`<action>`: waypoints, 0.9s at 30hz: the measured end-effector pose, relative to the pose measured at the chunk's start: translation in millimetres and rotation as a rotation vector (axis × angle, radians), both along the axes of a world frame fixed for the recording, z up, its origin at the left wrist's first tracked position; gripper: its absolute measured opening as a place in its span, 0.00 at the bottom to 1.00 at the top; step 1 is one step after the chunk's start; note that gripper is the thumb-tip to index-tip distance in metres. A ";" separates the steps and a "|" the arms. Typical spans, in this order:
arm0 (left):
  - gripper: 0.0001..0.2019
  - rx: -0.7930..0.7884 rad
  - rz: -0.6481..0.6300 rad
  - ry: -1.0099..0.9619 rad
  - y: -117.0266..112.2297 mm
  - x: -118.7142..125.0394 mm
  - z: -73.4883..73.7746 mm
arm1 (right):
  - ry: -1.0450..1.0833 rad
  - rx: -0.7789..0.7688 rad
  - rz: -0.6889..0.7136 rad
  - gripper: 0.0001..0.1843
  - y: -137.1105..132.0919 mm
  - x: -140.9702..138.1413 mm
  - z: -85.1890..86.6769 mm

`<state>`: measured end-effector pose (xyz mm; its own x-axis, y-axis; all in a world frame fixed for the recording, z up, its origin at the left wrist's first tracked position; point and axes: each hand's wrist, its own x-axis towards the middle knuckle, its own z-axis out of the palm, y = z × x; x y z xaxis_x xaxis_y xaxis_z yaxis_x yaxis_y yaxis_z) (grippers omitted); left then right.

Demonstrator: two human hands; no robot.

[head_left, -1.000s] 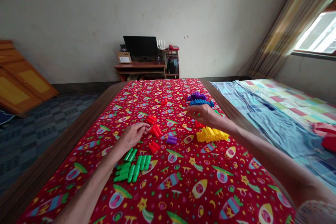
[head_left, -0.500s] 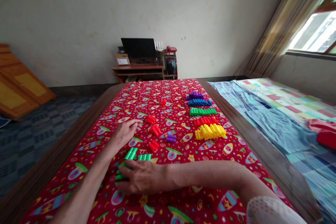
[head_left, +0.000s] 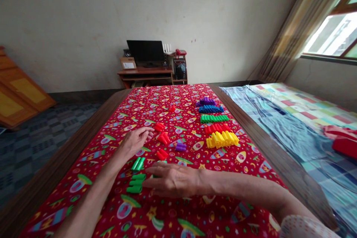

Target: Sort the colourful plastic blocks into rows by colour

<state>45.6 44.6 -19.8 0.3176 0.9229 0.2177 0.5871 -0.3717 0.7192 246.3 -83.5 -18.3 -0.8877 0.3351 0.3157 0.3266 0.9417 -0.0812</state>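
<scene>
- Green blocks [head_left: 136, 184] lie on the near left part of the table, each made of short tubes joined side by side.
- One of them sits just left of the right hand's fingertips; another green block [head_left: 138, 163] lies slightly farther off. More green shows under the right hand, mostly hidden by it.
- The right hand [head_left: 174, 180] is palm down over that hidden green, its fingers stretched to the left; whether they grip anything, I cannot tell.
- The left hand [head_left: 136, 140] is loosely open, fingers half bent, with no block seen in it. Its fingertips are just beside a red block [head_left: 160, 126].
- Nearer than that one lie a second red block [head_left: 163, 138] and a third red block [head_left: 162, 154], with a purple block [head_left: 180, 146] to their right.
- A small red piece [head_left: 172, 108] lies farther off, apart from the others.
- On the right side, sorted by colour from near to far, come a yellow pile [head_left: 222, 140], a red row [head_left: 217, 129], a green row [head_left: 214, 118], a blue row [head_left: 211, 109] and a purple pile [head_left: 205, 101].
- Everything rests on a red patterned cloth [head_left: 156, 93] over a brown table [head_left: 245, 122].
- Right of the table is a bed [head_left: 306, 119]; beyond the far end stands a desk [head_left: 145, 71] with a monitor [head_left: 145, 52].
- A wooden cabinet [head_left: 25, 89] stands at the left.
</scene>
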 end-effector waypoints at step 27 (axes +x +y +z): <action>0.22 -0.390 -0.203 -0.398 -76.0 80.0 13.3 | 0.550 -0.378 -0.627 0.18 22.0 61.5 12.1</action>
